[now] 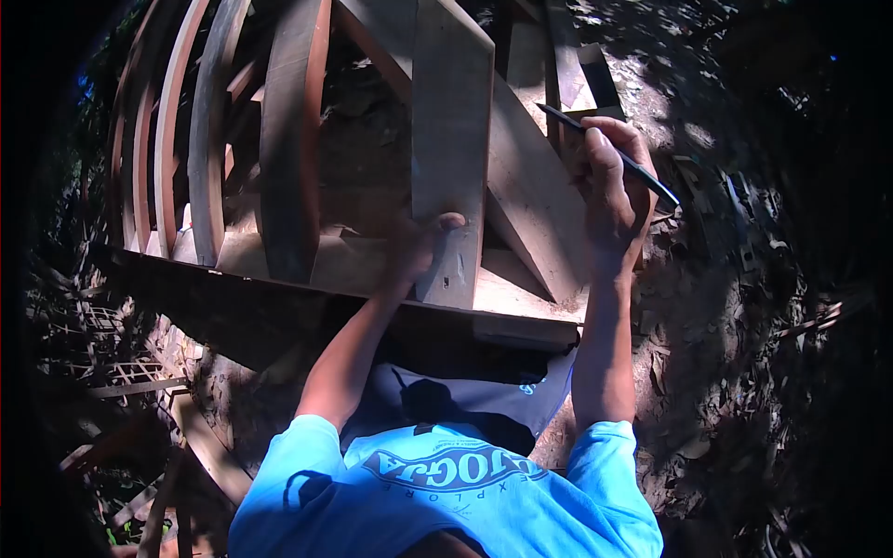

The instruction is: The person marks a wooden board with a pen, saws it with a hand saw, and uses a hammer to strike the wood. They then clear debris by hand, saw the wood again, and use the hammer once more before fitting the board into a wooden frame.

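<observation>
My right hand (621,181) is raised to the right of the timber frame, closed on a slim dark pencil (646,177). The pencil's sharp tip points up and to the left. My left hand (419,249) grips the left edge of a wide wooden board (452,121) near its lower end, with one digit lying across its face. Its other fingers are in shadow or behind the board. A small dark slot or mark shows low on this board. Behind it a slanting plank (535,191) runs down to the base beam (358,267).
Several curved wooden ribs (290,139) stand in a row on the left of the frame. Loose wood strips (209,446) lie on the ground at lower left. Leaf litter (688,344) and scraps cover the shaded ground on the right.
</observation>
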Available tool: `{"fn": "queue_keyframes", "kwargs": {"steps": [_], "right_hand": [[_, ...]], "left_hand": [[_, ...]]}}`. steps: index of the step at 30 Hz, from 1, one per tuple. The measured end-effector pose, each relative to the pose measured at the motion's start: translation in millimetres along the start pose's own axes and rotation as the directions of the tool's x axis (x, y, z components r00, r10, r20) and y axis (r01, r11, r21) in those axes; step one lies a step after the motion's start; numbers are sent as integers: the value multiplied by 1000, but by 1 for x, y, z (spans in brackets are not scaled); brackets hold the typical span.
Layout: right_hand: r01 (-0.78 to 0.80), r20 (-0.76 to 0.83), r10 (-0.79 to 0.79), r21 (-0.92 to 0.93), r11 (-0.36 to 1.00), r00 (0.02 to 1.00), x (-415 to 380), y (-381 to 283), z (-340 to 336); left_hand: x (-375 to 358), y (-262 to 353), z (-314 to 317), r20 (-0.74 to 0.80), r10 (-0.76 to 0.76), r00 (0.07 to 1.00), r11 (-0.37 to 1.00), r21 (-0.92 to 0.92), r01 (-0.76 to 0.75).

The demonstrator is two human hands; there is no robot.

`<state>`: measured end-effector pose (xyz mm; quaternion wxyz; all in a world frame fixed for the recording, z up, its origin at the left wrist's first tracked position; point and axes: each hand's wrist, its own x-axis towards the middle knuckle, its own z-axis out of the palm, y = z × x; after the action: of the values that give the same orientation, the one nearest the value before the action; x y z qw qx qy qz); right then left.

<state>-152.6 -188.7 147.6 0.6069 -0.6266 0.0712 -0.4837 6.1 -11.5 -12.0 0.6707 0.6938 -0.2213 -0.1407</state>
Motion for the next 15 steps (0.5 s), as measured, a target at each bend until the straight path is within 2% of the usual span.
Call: {"fn": "queue_keyframes", "kwargs": {"steps": [1,2,3,4,6,7,8,9,11,12,15], "right_hand": [[50,53,-47,-52,997,998,9,-16,13],[259,124,-243,-138,956,962,25,-16,29],[255,234,-222,-121,959,947,37,-29,51],[510,422,-394,-210,834,817,52,-29,67],[624,569,-406,-259,737,715,73,-27,122],[610,675,-293,-293,736,677,81,-23,145],[602,762,-170,-331,727,625,92,-19,165],[746,868,-188,-263,612,460,107,-5,180],[715,889,117,-428,552,442,117,39,221],[716,869,265,-494,493,418,122,59,242],[662,848,360,-529,530,389,131,188,270]], "left_hand": [[-3,9,3,17,-3,1000,999,-43,3],[-5,17,5,35,-2,999,996,-86,5],[-6,21,6,32,2,999,998,-65,0],[-8,24,6,33,5,999,999,-41,-4],[-8,27,4,37,-2,999,1000,0,2],[-8,28,3,43,-15,999,1000,15,14],[-7,28,5,23,36,999,999,22,-36],[-6,28,7,4,87,996,996,30,-87],[-5,27,12,-99,306,947,952,48,-302],[-7,35,10,-49,267,962,964,3,-267],[-16,51,1,54,145,988,982,-126,-137]]}}
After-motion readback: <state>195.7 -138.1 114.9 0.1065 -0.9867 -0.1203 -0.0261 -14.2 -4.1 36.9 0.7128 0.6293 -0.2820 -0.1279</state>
